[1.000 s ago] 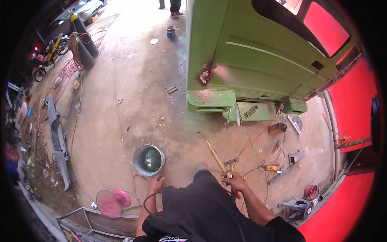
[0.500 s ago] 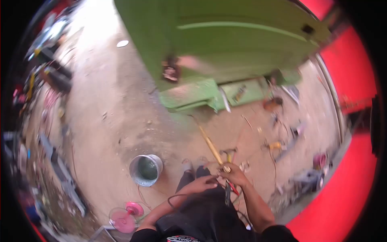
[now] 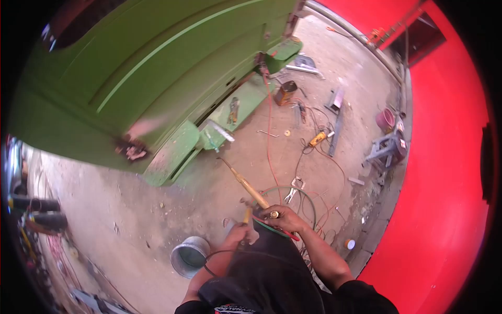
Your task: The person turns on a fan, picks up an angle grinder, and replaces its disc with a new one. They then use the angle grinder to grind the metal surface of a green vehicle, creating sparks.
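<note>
Right hand (image 3: pixel 282 219) grips the brass torch (image 3: pixel 246 184) at centre, left hand (image 3: pixel 236 236) on its valve, green panel (image 3: pixel 146 78) upper left, metal bucket (image 3: pixel 189 255) below.

The right hand (image 3: pixel 285 220) is clenched out in front; the left hand (image 3: pixel 236 239) curls shut just beside it.

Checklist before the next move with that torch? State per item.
1. Grip of right hand on torch: closed round the handle, ok.
2. Grip of left hand: at the torch's valve end, fingers hidden, cannot tell.
3. Flame at torch tip: none visible, ok.
4. Tip clearance: aimed toward green panel, apart from it, ok.
5. Run of hoses: red and green, looping on the floor by the legs, likely snag, not ok.
6. Place of bucket: on the floor on the left-hand side, apart from the torch, ok.
</note>
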{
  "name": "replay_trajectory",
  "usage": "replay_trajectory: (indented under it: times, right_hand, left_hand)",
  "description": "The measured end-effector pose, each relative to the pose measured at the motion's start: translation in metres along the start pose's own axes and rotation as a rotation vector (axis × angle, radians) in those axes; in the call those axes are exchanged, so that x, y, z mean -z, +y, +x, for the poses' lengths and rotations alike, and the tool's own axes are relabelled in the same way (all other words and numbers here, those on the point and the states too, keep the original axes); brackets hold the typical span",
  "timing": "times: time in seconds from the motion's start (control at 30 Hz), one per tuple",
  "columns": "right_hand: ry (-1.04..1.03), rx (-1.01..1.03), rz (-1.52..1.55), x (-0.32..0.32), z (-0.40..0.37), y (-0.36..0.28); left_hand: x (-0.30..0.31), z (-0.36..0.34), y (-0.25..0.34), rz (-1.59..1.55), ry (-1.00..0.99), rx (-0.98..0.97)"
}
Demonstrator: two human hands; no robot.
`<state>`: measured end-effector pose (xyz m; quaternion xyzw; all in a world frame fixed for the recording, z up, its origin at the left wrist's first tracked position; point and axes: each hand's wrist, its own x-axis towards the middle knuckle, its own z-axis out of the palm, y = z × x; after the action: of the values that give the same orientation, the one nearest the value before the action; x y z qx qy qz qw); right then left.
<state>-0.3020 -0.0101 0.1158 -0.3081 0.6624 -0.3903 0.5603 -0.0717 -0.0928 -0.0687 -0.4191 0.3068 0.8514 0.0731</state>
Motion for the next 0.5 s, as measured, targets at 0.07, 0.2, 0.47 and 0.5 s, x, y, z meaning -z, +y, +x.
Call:
replay_trajectory:
  times: [0.07, 0.2, 0.47, 0.5]
  right_hand:
    - [-0.003, -0.054, 0.002, 0.028, -0.007, 0.016]
    - [0.083, -0.101, -0.117, 0.092, -0.014, 0.014]
    - [0.143, -0.381, 0.141, 0.219, 0.095, 0.133]
    - [0.145, -0.394, 0.157, 0.227, 0.108, 0.139]
  left_hand:
    - [0.006, -0.009, 0.025, 0.199, 0.132, 0.124]
    - [0.079, 0.035, -0.011, 0.552, 0.393, 0.112]
    - [0.038, 0.069, 0.078, 0.489, 0.565, 0.247]
    - [0.041, 0.087, 0.079, 0.568, 0.551, 0.278]
